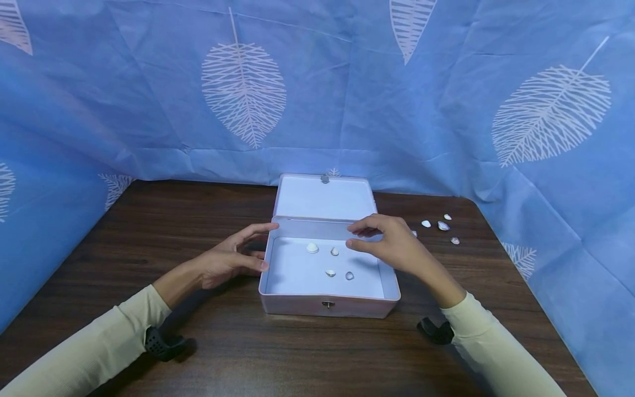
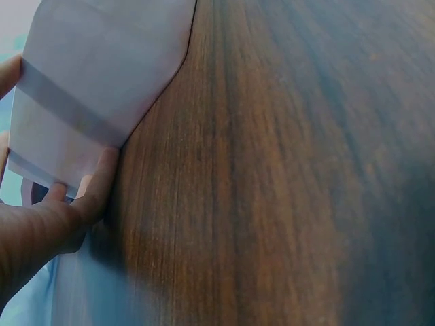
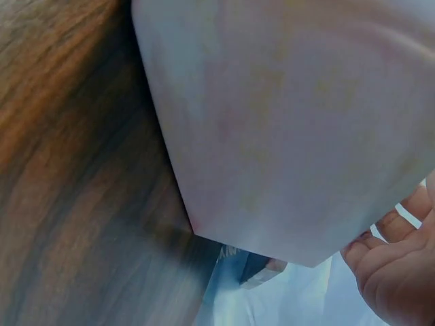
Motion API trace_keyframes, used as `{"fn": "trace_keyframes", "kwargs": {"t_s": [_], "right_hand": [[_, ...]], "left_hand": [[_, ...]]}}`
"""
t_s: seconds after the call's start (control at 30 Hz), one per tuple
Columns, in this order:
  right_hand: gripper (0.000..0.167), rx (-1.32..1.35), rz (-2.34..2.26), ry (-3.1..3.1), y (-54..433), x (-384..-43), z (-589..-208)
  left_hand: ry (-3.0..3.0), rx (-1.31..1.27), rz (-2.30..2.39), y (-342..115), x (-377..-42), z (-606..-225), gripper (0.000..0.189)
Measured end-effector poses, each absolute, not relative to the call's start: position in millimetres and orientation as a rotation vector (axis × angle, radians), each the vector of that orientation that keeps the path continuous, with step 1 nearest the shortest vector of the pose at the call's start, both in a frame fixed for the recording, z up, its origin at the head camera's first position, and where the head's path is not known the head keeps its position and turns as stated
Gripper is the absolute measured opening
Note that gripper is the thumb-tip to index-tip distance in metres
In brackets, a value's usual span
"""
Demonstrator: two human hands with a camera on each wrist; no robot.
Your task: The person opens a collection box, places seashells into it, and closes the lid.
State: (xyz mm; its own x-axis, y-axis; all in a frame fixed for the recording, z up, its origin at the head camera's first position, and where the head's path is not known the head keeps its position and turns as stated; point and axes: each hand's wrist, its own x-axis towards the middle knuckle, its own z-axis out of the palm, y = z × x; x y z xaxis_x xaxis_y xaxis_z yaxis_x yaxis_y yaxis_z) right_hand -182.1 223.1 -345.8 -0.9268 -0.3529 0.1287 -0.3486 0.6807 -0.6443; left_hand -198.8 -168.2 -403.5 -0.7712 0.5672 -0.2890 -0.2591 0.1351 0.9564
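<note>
A white metal box (image 1: 329, 310) stands on the table with its lid (image 1: 324, 197) tipped back. Inside it lie several small seashells, among them a white seashell (image 1: 312, 248) and a greyish one, a seashell (image 1: 349, 275) nearer the front. My left hand (image 1: 225, 259) touches the box's left side with spread fingers; in the left wrist view, fingers (image 2: 102, 176) rest against that outer wall. Over the right part of the box hovers my right hand (image 1: 389, 242), thumb and fingers apart, with nothing visible between them. The right wrist view shows mostly the box's outer side (image 3: 272, 129).
On the brown wooden table (image 1: 208, 342), several more shells, such as a purplish shell (image 1: 443, 225), lie right of the box. One is partly hidden behind the right hand. A blue leaf-patterned cloth (image 1: 347, 110) hangs behind the table and along its sides.
</note>
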Motion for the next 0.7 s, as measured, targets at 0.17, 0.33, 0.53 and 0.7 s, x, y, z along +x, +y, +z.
{"fn": "trace_keyframes", "kwargs": {"t_s": [0.17, 0.33, 0.53, 0.7], "right_hand": [[0.036, -0.584, -1.111, 2.888, 230.5, -179.7, -345.6], [0.034, -0.566, -1.096, 2.923, 237.7, -178.0, -343.7], [0.031, -0.568, -1.135, 2.941, 247.4, -175.3, -342.4], [0.030, -0.523, -1.144, 2.974, 255.5, -172.7, -340.5]], "left_hand": [[1.794, 0.302, 1.704, -167.4, -199.7, -404.3, 0.094], [1.795, 0.306, 1.704, -167.8, -198.9, -402.9, 0.093], [1.795, 0.306, 1.704, -168.4, -199.0, -403.3, 0.093], [1.785, 0.307, 1.711, -168.5, -199.4, -402.8, 0.095]]}}
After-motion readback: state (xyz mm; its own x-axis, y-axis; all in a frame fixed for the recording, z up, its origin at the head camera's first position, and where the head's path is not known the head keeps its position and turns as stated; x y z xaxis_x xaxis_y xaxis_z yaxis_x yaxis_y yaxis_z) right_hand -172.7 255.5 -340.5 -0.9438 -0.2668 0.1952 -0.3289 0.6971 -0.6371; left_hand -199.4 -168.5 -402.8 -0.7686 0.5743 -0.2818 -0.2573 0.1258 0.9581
